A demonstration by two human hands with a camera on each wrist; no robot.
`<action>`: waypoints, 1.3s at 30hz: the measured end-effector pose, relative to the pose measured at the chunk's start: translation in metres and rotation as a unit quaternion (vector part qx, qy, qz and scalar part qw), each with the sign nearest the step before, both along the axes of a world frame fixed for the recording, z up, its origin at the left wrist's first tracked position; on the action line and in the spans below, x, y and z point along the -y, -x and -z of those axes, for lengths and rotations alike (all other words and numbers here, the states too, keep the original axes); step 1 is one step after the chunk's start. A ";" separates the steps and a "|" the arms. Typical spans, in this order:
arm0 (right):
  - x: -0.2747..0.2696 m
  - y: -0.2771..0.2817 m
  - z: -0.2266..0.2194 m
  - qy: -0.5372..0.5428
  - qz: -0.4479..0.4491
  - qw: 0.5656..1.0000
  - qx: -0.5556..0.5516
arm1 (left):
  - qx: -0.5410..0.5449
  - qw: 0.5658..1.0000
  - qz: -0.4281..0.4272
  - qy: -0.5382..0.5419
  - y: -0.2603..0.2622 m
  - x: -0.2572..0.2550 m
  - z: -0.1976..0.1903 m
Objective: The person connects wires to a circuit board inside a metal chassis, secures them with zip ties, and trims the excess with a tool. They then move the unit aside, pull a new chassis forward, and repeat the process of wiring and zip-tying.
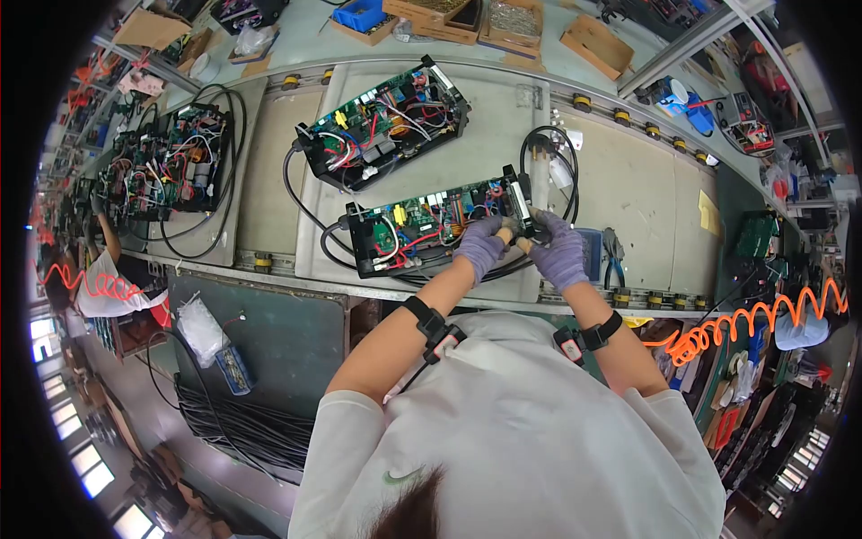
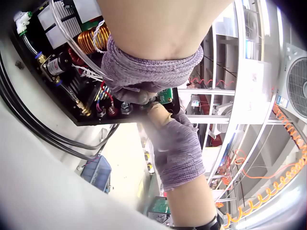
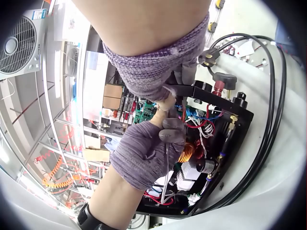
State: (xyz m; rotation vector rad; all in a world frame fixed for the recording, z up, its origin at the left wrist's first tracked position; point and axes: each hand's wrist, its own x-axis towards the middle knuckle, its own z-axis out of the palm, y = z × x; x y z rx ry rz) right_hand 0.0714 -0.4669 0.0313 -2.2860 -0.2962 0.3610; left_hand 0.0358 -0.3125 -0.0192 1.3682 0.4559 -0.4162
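Open black chassis [image 1: 431,234] with green circuit board lies flat on the conveyor.

You are on an electronics assembly line in a factory. A roller conveyor [image 1: 620,117] carries pallets with open black chassis [image 1: 382,121] full of circuit boards and wiring. Parts boxes [image 1: 512,22] line the far bench, an orange coiled air hose [image 1: 745,323] hangs nearby, cable bundles [image 1: 242,427] lie below, and fans [image 3: 17,45] are mounted overhead.
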 end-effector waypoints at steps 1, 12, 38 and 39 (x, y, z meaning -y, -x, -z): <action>0.000 0.000 0.000 -0.003 0.000 1.000 0.002 | 0.001 1.000 -0.006 0.004 0.000 0.001 0.002; -0.001 0.000 0.017 0.020 0.029 0.999 -0.022 | 0.069 0.992 -0.054 -0.095 0.000 0.006 0.000; -0.017 0.011 0.001 0.123 0.026 0.988 0.095 | 0.073 0.936 0.053 -0.339 -0.010 0.009 -0.017; -0.015 0.011 0.003 0.114 0.032 0.989 0.085 | 0.087 0.930 0.055 -0.353 -0.008 0.011 -0.013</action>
